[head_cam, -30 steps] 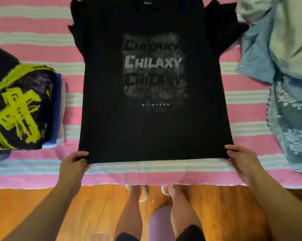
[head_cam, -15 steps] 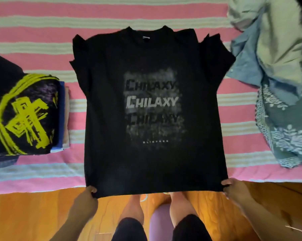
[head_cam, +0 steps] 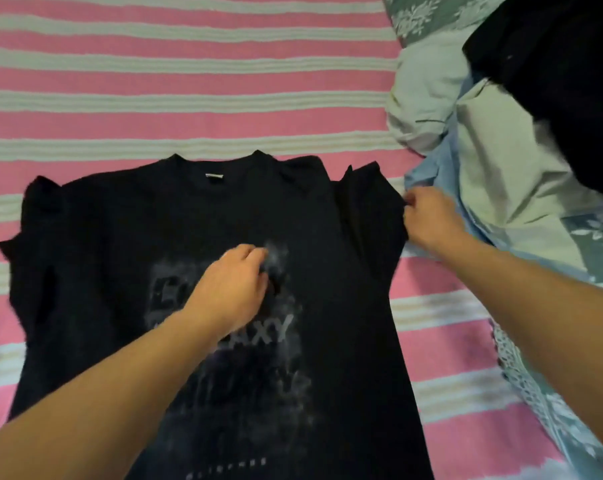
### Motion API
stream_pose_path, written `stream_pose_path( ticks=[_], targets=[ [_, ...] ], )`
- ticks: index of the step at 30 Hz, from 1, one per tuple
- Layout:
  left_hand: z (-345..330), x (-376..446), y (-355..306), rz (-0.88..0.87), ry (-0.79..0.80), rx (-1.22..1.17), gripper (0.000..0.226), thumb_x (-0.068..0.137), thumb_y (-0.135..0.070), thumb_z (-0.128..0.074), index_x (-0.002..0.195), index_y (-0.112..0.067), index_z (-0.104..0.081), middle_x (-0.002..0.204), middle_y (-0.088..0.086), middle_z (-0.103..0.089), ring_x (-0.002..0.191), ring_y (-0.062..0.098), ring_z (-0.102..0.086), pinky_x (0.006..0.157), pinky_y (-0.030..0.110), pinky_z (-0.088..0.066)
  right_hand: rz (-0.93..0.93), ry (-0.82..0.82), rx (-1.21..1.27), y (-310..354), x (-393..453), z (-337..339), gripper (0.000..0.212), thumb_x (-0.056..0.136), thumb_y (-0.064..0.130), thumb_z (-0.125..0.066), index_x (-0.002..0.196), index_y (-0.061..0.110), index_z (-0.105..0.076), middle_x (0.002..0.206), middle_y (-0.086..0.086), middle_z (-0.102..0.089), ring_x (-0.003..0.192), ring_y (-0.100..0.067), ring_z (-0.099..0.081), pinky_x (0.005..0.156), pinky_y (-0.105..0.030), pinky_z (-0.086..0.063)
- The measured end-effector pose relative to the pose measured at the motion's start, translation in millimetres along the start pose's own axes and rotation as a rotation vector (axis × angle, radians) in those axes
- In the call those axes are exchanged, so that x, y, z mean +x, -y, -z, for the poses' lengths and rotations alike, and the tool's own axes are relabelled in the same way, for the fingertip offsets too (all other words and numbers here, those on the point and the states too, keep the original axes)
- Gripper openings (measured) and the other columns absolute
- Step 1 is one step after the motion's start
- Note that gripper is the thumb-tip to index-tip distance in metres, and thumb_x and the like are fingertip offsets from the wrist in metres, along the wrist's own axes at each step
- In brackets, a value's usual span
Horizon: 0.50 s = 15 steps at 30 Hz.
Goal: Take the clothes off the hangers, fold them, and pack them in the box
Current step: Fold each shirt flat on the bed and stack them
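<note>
From the head camera, I look down on the black cotton T-shirt with a grey smudged print [head_cam: 345,306], spread front-up on the bed's pink-and-cream striped cover [head_cam: 189,109]. Its collar points toward the far edge of the bed and its hem runs off the bottom of the view toward me. The left sleeve is bunched up near the bed's left side.

My left hand [head_cam: 229,292] rests on the chest of the shirt, over the top of the print, palm down with the fingers curled against the cloth; I cannot tell whether this grip pinches any fabric or only presses on it. My right hand [head_cam: 430,220] is at the outer edge of the shirt's right sleeve, its grip clenched on the sleeve's hem, thumb and fingers nipped together on the black cloth.

Just beside my right hand, along the right side of the bed, lies a heap of loose clothes [head_cam: 501,161]: pale green and light blue pieces, a teal floral one with white lace trim, and a black garment on top at the far right corner. The blue piece touches the sleeve area by my right hand.
</note>
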State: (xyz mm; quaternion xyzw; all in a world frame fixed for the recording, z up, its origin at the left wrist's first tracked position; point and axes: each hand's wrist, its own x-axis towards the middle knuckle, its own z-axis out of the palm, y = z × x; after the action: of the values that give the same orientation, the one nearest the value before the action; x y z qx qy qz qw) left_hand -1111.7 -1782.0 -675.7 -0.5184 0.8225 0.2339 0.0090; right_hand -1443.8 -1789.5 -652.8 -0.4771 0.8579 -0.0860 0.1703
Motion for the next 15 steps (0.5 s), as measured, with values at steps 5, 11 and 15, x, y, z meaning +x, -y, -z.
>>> stream_pose_path(
  ticks=[5,11,15],
  targets=[
    [-64,104,-17,0.053,-0.083,0.009,0.070,0.106,-0.049,-0.033,0.163,-0.018,-0.006,0.170,0.008,-0.005,0.157,0.028,-0.002,0.127,0.043,-0.008,-0.081,0.070,-0.167,17,83,-53,0.071,0.089,0.052,-0.068,0.133,-0.001,-0.050,0.134,-0.025,-0.053,0.125,-0.042,-0.051,0.101,-0.044,-0.043],
    [-82,106,-19,0.110,0.008,0.086,0.069,0.095,-0.069,-0.008,0.154,-0.049,0.022,0.169,0.005,0.017,0.154,0.023,0.021,0.125,0.044,0.009,-0.128,-0.067,0.012,16,82,-21,0.026,0.094,0.022,-0.062,0.115,0.006,-0.062,0.119,-0.019,-0.064,0.111,-0.040,-0.061,0.079,-0.037,-0.045],
    [-55,113,-37,0.165,0.177,0.135,0.066,0.090,-0.080,-0.013,0.143,-0.067,0.025,0.168,0.011,0.013,0.155,0.032,0.016,0.125,0.053,0.002,-0.328,-0.217,0.164,-56,31,16,0.035,0.096,0.030,-0.062,0.119,0.003,-0.061,0.121,-0.023,-0.064,0.113,-0.042,-0.059,0.091,-0.042,-0.046]
  ],
)
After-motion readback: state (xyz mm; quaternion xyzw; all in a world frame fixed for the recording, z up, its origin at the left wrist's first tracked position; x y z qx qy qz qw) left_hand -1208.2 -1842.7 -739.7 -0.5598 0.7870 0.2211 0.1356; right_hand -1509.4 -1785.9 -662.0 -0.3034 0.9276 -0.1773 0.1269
